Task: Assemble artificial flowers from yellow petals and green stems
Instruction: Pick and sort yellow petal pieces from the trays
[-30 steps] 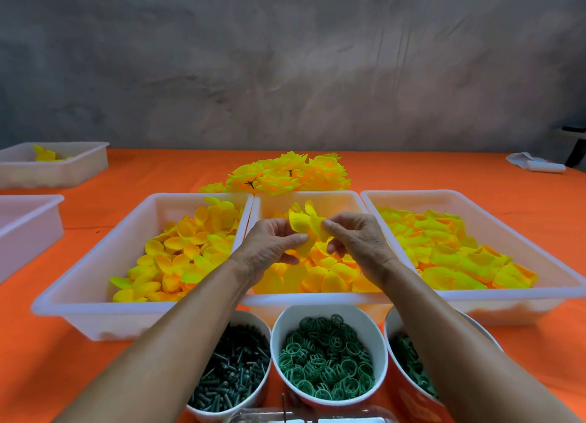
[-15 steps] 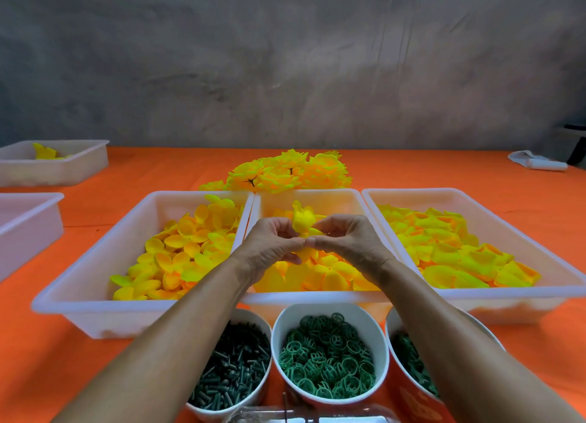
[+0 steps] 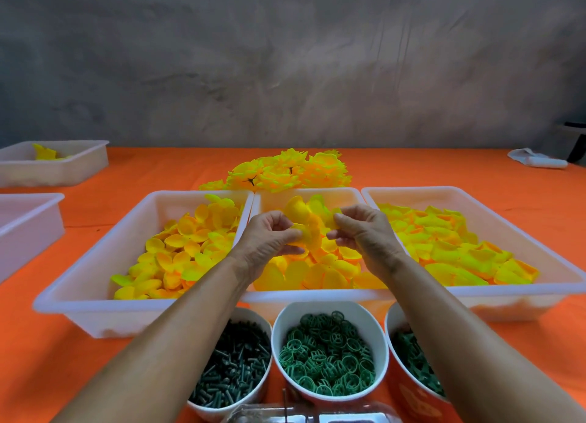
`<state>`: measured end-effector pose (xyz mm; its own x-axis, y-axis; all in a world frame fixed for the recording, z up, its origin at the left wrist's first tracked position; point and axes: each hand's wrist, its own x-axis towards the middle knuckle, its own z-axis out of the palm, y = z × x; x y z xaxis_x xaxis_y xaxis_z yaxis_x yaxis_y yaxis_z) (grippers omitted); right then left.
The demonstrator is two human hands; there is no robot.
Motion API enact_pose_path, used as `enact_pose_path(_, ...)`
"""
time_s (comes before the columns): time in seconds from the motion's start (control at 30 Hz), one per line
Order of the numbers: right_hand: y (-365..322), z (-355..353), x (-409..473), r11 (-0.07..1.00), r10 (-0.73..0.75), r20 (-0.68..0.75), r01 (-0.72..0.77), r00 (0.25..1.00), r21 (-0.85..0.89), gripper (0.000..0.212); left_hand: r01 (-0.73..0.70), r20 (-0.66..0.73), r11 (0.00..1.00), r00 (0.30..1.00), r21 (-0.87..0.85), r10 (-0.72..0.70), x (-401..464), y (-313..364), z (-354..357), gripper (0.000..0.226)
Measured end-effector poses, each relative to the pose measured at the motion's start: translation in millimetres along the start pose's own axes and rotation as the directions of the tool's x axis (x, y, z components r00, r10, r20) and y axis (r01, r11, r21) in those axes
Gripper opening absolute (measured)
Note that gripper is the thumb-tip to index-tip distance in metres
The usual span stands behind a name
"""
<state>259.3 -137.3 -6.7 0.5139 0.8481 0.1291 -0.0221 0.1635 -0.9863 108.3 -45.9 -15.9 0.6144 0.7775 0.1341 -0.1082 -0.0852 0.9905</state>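
Petals of thin yellow-orange fabric, a cupped cluster (image 3: 304, 226), sit pinched between left hand (image 3: 269, 240) and right hand (image 3: 364, 235) above the middle white plastic tray (image 3: 312, 295), twelve o'clock of the green-ring bowl (image 3: 329, 351). They look light, limp and crushable; grip near the base.

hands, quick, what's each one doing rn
Left hand: pinching the yellow petal piece.
Right hand: pinching the same piece's other side.
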Motion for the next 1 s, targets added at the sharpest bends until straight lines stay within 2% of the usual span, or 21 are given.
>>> enact_pose_path(0.07,0.0,-0.5,1.1,1.0,0.022,0.014,-0.022,1.0,0.008,0.016,-0.012,-0.015,1.0,1.0,-0.02,0.012,1.1,-0.2,-0.1,0.021)
enact_pose_path(0.17,2.0,-0.1,1.0,0.987,-0.009,0.044,0.015,0.999,-0.159,0.029,-0.026,-0.029,0.998,0.999,-0.05,0.025,2.4,-1.5,-1.5,0.02)
enact_pose_path(0.27,3.9,0.1,0.4,0.977,-0.055,-0.04,0.046,0.998,-0.21,0.016,-0.041,-0.031,0.998,0.999,-0.04,0.04,1.8,-1.8,-2.0,0.02)
enact_pose_path(0.43,4.2,-2.1,5.4,0.993,-0.044,-0.184,0.022,0.982,-0.116,0.015,-0.095,-0.139,0.995,0.986,-0.04,0.088,4.0,-1.7,-3.4,0.022)
enact_pose_path(0.53,5.0,-2.1,4.7,0.993,-0.048,-0.175,0.029,0.983,-0.11,0.005,-0.114,-0.165,0.991,0.981,-0.07,0.101,5.0,-1.7,-3.9,0.02)
enact_pose_path(0.67,8.1,-4.2,7.0,0.985,-0.074,-0.192,0.041,0.979,-0.169,0.009,-0.121,-0.185,0.979,0.979,-0.161,0.091,5.6,-1.0,-4.9,0.019)
enact_pose_path(0.8,7.7,-3.5,5.4,0.979,-0.055,-0.131,0.028,0.99,-0.203,0.021,-0.103,-0.185,0.971,0.981,-0.217,0.062,5.5,-0.9,-6.3,0.015)
enact_pose_path(0.9,8.5,-4.4,5.7,0.96,-0.07,-0.127,0.032,0.989,-0.279,0.022,-0.092,-0.188,0.966,0.981,-0.24,0.047,5.5,0.2,-6.1,0.013)
enact_pose_path(1.0,9.6,-4.0,5.1,0.968,-0.082,-0.134,0.047,0.988,-0.245,0.024,-0.09,-0.191,0.962,0.981,-0.259,0.04,5.2,1.0,-5.7,0.014)
